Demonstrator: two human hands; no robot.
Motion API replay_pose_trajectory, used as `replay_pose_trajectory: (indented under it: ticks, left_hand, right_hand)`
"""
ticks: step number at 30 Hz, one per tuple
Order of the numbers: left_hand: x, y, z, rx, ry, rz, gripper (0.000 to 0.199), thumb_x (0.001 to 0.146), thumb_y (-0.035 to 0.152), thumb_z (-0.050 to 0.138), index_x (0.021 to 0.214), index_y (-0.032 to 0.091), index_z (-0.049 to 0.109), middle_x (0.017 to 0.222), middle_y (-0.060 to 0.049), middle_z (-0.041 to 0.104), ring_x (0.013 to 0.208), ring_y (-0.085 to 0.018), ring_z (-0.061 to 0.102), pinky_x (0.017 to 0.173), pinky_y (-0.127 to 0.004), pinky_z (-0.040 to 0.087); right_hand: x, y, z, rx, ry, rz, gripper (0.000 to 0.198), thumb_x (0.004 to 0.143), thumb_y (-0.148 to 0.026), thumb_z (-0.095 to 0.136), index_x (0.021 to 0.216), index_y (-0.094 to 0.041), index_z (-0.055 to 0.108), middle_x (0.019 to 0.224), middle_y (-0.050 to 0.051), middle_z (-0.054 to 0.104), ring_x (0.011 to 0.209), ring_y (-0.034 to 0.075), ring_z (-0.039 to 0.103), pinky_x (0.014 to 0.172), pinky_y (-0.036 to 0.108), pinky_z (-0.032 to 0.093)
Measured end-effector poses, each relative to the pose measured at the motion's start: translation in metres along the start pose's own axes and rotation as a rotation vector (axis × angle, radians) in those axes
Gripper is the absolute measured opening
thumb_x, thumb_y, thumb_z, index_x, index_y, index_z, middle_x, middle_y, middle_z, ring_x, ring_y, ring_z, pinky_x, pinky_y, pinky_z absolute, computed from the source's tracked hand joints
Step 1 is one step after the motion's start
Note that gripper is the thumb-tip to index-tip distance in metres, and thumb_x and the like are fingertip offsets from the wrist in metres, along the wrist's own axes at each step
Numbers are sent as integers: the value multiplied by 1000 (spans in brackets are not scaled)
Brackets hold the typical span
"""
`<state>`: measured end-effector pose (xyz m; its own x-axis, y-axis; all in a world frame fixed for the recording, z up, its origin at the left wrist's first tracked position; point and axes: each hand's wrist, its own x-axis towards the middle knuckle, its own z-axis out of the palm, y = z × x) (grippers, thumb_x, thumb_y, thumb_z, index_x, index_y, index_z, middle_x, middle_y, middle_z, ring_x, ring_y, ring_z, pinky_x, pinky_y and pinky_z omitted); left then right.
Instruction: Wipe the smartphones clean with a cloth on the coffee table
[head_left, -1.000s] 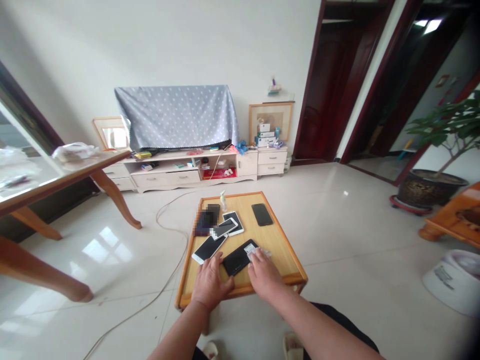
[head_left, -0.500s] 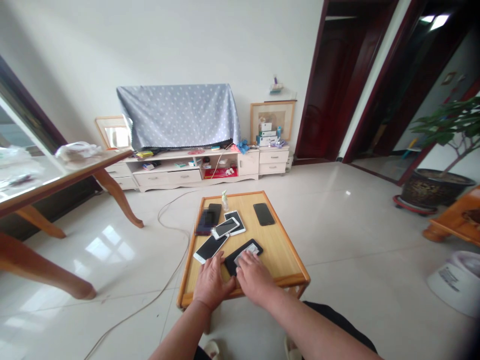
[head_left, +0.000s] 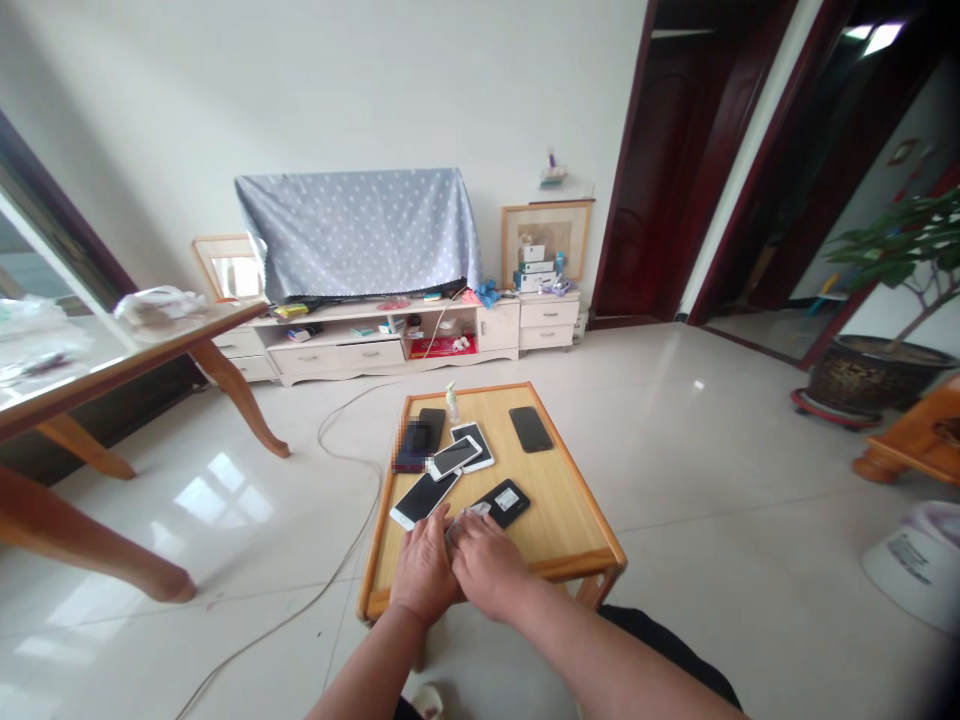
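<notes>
A black smartphone (head_left: pixel 517 512) lies at the near side of the small wooden table (head_left: pixel 559 520), its back up with a white label showing. My right hand (head_left: pixel 487 565) presses a pale cloth or wipe (head_left: pixel 478 511) onto the near-left part of this phone. My left hand (head_left: pixel 422 570) is at the phone's near end, fingers and thumb around it; that end is hidden under both hands. Just beyond my left hand lies a white-framed phone (head_left: pixel 424 498). Another white phone (head_left: pixel 456 458) rests partly on a third white one (head_left: pixel 481 452).
A small pump bottle (head_left: pixel 452 405) stands at the table's far edge, near a dark phone (head_left: pixel 431 425) and a partly blurred dark object. At the right lies another black phone (head_left: pixel 530 429). A cable (head_left: pixel 352 460) runs along the floor on the left.
My right hand and the wipe have slid down-left along the phone, toward my left hand, uncovering the white label. The other phones stay put.
</notes>
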<state>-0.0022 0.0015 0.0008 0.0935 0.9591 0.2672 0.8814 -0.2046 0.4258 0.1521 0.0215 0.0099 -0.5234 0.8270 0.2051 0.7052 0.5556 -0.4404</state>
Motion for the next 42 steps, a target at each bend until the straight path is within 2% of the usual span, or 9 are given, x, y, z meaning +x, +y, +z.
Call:
replay_pose_trajectory:
  ticks: [2, 5, 8, 15, 19, 21, 31, 36, 42]
  left_hand:
    - [0, 0, 0, 11, 2, 3, 69, 78, 32, 62, 142, 19, 38, 127, -12, 67, 122, -32, 57, 104, -48, 41]
    - [1, 2, 0, 34, 12, -25, 75, 73, 38, 68, 141, 19, 40, 126, -11, 67, 121, -33, 58, 106, -49, 41]
    - [1, 6, -2, 40, 15, -28, 75, 72, 35, 67, 140, 19, 41, 125, -11, 67, 122, -32, 58, 107, -47, 41]
    - [2, 15, -6, 32, 30, -46, 70, 72, 32, 67, 137, 21, 45, 122, -9, 68, 122, -31, 59, 108, -47, 41]
    - [1, 18, -6, 61, 22, -30, 62, 74, 32, 65, 134, 21, 49, 125, -10, 68, 122, -31, 58, 107, -48, 40]
    - [1, 18, -5, 85, 14, -15, 60, 76, 33, 64, 134, 21, 51, 125, -10, 67, 122, -30, 58, 107, -48, 40]
    - [8, 26, -3, 209, -30, 39, 53, 84, 51, 60, 131, 25, 62, 116, -9, 68, 115, -30, 61, 100, -46, 44]
    - [9, 24, 0, 203, -17, 82, 54, 86, 52, 59, 130, 22, 64, 115, -10, 69, 112, -29, 63, 98, -43, 48]
    - [10, 26, -5, 238, -12, 193, 47, 89, 50, 59, 123, 20, 67, 113, -11, 73, 108, -27, 67, 96, -38, 53]
  right_hand:
    - [6, 1, 0, 3, -1, 10, 42, 105, -31, 35, 136, -18, 60, 146, 10, 56, 141, 23, 42, 122, 39, 17]
    - [18, 23, -13, -18, 36, 162, 38, 103, -29, 38, 128, -20, 65, 144, 8, 57, 139, 23, 43, 121, 40, 17]
    - [22, 50, -29, -32, 77, 298, 35, 101, -24, 40, 123, -17, 67, 140, 13, 59, 135, 26, 47, 117, 42, 25]
    - [-8, 62, -33, -16, 100, 377, 36, 94, -26, 51, 124, -12, 66, 143, 19, 54, 131, 30, 50, 108, 36, 37]
    - [-13, 68, -40, 25, 132, 401, 22, 92, -24, 53, 102, -20, 72, 118, 10, 69, 110, 23, 62, 97, 30, 42]
    - [-10, 74, -45, 50, 163, 435, 20, 92, -22, 54, 100, -21, 72, 107, 8, 70, 102, 21, 64, 91, 28, 43]
    - [10, 100, -48, 188, 247, 615, 23, 86, -18, 60, 105, -21, 73, 104, 8, 71, 99, 22, 63, 79, 27, 39]
    - [16, 109, -52, 260, 233, 683, 11, 84, -16, 59, 86, -19, 70, 89, 7, 72, 81, 19, 63, 64, 26, 31]
    - [15, 113, -61, 383, 235, 712, 9, 80, -14, 61, 72, -18, 65, 77, 5, 70, 68, 16, 59, 57, 27, 25]
